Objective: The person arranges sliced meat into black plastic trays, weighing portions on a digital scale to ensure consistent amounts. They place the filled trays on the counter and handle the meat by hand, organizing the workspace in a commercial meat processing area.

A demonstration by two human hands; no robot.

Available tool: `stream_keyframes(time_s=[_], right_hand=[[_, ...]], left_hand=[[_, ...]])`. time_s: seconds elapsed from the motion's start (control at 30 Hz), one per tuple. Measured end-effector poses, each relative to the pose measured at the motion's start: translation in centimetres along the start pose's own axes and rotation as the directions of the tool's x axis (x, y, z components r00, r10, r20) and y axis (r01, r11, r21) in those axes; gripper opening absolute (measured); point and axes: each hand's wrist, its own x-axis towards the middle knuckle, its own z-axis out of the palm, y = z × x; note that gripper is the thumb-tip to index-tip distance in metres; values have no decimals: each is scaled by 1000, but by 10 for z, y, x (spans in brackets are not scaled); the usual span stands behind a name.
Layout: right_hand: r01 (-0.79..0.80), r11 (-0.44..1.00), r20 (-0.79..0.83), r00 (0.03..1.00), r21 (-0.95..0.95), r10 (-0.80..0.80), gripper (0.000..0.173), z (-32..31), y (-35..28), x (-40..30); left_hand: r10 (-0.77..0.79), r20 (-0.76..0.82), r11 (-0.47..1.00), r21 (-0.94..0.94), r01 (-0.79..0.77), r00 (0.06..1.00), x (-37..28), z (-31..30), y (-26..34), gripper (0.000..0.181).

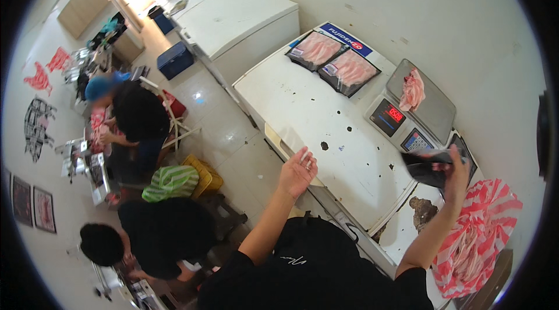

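My right hand [456,176] grips a black plastic tray [423,168], blurred, just in front of the digital scale's keypad. Beneath and behind it, part of another black tray [463,148] shows at the wall side. Slices of pale pink raw meat [412,91] lie in a heap on the steel pan of the digital scale [436,111], whose red display is lit. My left hand [299,172] is held palm up with fingers apart, over the front edge of the white chest freezer [297,122], holding nothing.
Two wrapped trays of sliced meat [316,50] [349,72] lie at the freezer's far end. A red-and-white striped bag [476,240] of meat sits at my right. Two people [139,111] [170,235] work at machines on the left. A yellow crate [205,176] stands behind me.
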Motion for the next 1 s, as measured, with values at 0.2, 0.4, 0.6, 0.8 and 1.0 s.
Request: stream_keyframes(time_s=[0.2, 0.4, 0.6, 0.8, 1.0], right_hand=[[-65, 998, 199, 978, -21, 68, 40, 143, 39, -5], [-175, 925, 176, 954, -338, 244, 39, 194, 115, 2], [-107, 793, 259, 912, -600, 319, 36, 123, 179, -4], [239, 588, -39, 907, -773, -420, 27, 135, 78, 111], [67, 435, -153, 880, -898, -450, 43, 96, 109, 260]], left_hand=[[-573, 3, 790, 270, 551, 820, 28, 8, 11, 51], [-111, 28, 876, 475, 84, 993, 83, 25, 110, 68], [574, 57, 445, 816, -369, 817, 106, -2, 212, 38], [499, 63, 487, 805, -340, 864, 125, 1, 228, 19], [274, 384, 496, 729, -472, 882, 124, 64, 169, 7]])
